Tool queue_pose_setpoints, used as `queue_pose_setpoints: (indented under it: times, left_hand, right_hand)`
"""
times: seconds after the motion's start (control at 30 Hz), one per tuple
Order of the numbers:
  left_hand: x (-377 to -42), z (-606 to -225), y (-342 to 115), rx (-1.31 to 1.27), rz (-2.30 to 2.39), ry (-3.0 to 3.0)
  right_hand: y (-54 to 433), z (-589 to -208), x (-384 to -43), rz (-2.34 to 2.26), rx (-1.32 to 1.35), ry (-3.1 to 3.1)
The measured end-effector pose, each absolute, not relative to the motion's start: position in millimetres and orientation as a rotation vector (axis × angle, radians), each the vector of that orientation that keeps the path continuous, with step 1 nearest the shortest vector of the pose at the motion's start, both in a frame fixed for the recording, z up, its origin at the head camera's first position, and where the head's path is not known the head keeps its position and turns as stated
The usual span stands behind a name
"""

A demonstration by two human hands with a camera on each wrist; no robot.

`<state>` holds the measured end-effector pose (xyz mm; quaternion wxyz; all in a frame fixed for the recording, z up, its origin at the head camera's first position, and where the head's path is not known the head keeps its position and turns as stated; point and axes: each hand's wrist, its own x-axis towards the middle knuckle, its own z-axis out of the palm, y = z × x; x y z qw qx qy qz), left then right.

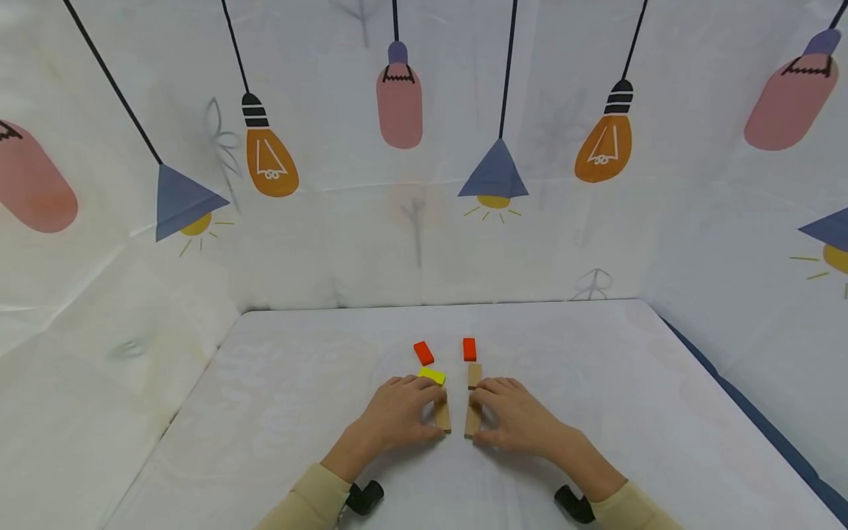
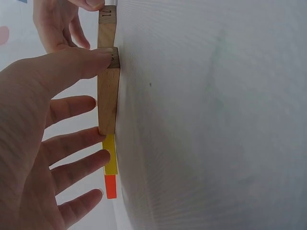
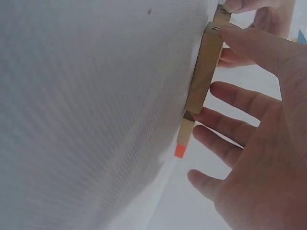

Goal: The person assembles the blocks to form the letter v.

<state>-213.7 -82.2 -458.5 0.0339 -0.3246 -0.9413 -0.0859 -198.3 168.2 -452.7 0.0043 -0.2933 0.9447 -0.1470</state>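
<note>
My left hand (image 1: 400, 414) grips a plain wooden block (image 2: 108, 96) lengthwise, thumb pressed on its numbered near end and a fingertip at the far end. Beyond that block lie a yellow block (image 1: 432, 376) and a tilted red block (image 1: 424, 353). Across a narrow gap, my right hand (image 1: 523, 416) holds a second wooden block (image 3: 206, 69) the same way, its thumb on the numbered end. Another wooden block (image 1: 474, 375) lies past its far end, followed by another red block (image 1: 469, 350). Both held blocks lie low along the white tabletop.
The white-covered table (image 1: 298, 383) extends around the blocks. Behind it hangs a pale wall sheet (image 1: 331, 250) printed with lamps and bulbs. Dark wrist cameras (image 1: 365, 498) sit under both forearms, beside the beige sleeves (image 1: 308, 500).
</note>
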Motion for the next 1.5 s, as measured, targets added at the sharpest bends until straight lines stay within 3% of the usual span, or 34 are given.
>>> queue_pose_setpoints:
  times: [1.5]
  left_hand:
    - [-200,-459,-80,-1.001,-0.516,-2.935]
  right_hand:
    - [165,-451,-199,-0.394,-0.902,2.961]
